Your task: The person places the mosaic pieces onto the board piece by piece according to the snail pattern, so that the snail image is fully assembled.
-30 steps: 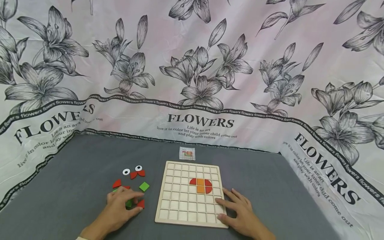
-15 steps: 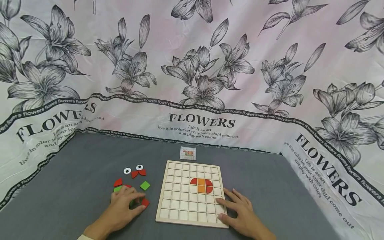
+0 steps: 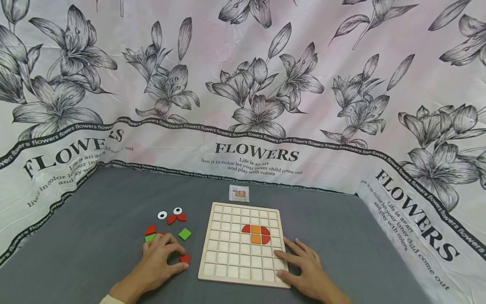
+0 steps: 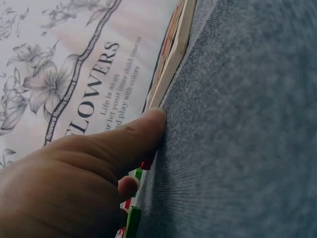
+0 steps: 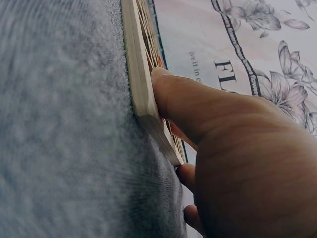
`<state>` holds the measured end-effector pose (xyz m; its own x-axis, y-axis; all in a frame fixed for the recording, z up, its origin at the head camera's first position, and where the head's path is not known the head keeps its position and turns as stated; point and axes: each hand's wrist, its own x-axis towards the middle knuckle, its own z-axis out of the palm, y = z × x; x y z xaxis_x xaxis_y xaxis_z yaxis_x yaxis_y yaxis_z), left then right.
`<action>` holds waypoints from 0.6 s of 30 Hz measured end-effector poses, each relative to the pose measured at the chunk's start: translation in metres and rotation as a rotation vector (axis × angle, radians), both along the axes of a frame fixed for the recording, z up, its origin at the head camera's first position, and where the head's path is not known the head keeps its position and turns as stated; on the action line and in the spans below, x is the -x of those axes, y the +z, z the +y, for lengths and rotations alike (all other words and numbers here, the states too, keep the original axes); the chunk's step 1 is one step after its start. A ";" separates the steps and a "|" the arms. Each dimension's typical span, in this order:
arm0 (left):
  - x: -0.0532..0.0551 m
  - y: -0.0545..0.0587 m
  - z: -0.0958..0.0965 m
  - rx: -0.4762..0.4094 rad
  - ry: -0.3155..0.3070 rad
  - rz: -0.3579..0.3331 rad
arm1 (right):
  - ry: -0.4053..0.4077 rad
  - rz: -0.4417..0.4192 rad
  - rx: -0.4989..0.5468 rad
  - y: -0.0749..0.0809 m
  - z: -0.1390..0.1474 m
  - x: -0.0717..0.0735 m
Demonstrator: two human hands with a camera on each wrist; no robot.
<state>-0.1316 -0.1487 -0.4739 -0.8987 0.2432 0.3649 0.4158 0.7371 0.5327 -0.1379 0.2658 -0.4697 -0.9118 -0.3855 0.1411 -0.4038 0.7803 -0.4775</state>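
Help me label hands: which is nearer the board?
Right. The right hand touches the right edge of the board; the left hand is apart from it, off its left side, holding a red tile.

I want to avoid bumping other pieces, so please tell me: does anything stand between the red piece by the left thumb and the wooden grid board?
Nothing visible does: only grey cloth shows between the red piece, by the left hand, and the grid board. The green square lies farther back, off that straight path.
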 end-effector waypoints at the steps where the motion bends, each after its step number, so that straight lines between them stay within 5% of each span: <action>1: 0.000 0.000 0.001 -0.003 -0.004 0.011 | -0.001 0.000 -0.001 0.000 0.000 0.000; 10: -0.001 -0.004 0.004 -0.062 -0.037 0.195 | -0.006 -0.015 -0.009 -0.001 -0.001 0.000; 18: -0.001 0.001 0.004 -0.005 0.007 0.023 | -0.011 0.002 -0.005 0.001 -0.001 -0.001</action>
<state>-0.1308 -0.1443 -0.4729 -0.8919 0.2346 0.3865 0.4224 0.7374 0.5271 -0.1373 0.2643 -0.4690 -0.9158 -0.3760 0.1410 -0.3960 0.7872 -0.4727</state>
